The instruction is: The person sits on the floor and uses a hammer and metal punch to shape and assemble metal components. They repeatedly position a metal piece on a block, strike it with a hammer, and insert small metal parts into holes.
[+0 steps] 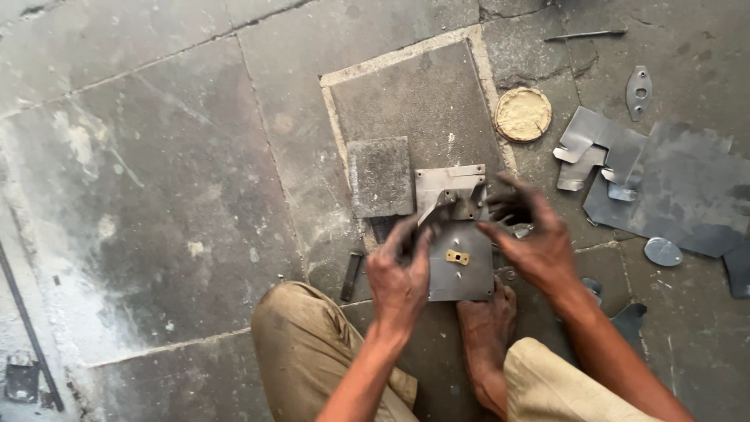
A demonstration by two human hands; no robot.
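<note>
A grey sheet-metal plate [462, 277] with a small brass piece [458, 257] on it lies on the stone floor, its near edge under my bare foot [486, 332]. Its far end is a folded metal part [450, 187]. My left hand [400, 277] sits at the plate's left edge, fingers curled around a dark metal piece [439, 211]. My right hand [531, 238] hovers at the plate's right side, fingers bent toward the same piece; I cannot tell if it grips anything.
A square grey block [380, 177] lies left of the plate. A round tin of tan powder [523, 114] sits behind. Cut sheet-metal scraps [664, 187], a metal disc [662, 252], an oval flange [638, 92] and a thin rod [584, 34] lie at right. My knees fill the bottom.
</note>
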